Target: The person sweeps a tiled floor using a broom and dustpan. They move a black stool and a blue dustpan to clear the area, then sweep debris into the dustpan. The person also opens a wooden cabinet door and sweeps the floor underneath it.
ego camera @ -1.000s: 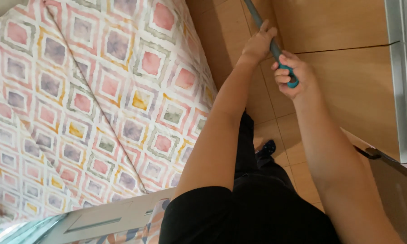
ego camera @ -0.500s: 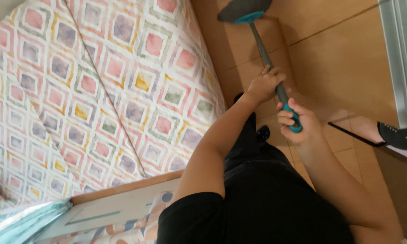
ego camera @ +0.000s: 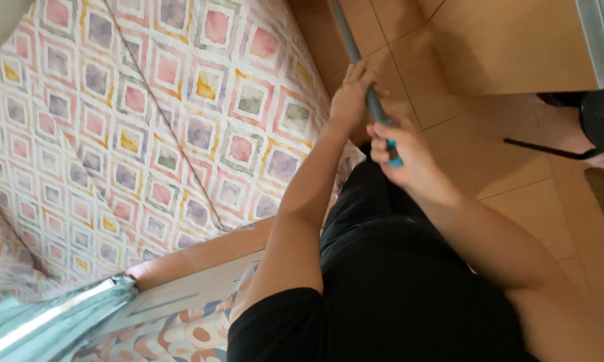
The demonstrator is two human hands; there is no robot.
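Both the left hand (ego camera: pixel 350 100) and right hand (ego camera: pixel 409 157) are closed around the grey broom handle (ego camera: pixel 355 57), left higher

You hold a grey pole (ego camera: pixel 353 53) whose grip end is teal, showing just under your right hand (ego camera: pixel 404 153). To the left of the pole lies a mattress (ego camera: pixel 148 121) in cream, patterned with rows of nested squares in pink, purple, yellow and grey-green, outlined in orange. To the right of the pole the floor (ego camera: pixel 503 47) is warm tan tile with thin dark joints. Below the pole your clothes (ego camera: pixel 396 281) are plain black. Far left of the pole, at the bottom corner, a shiny teal sheet (ego camera: pixel 40 322) shows pale streaks.
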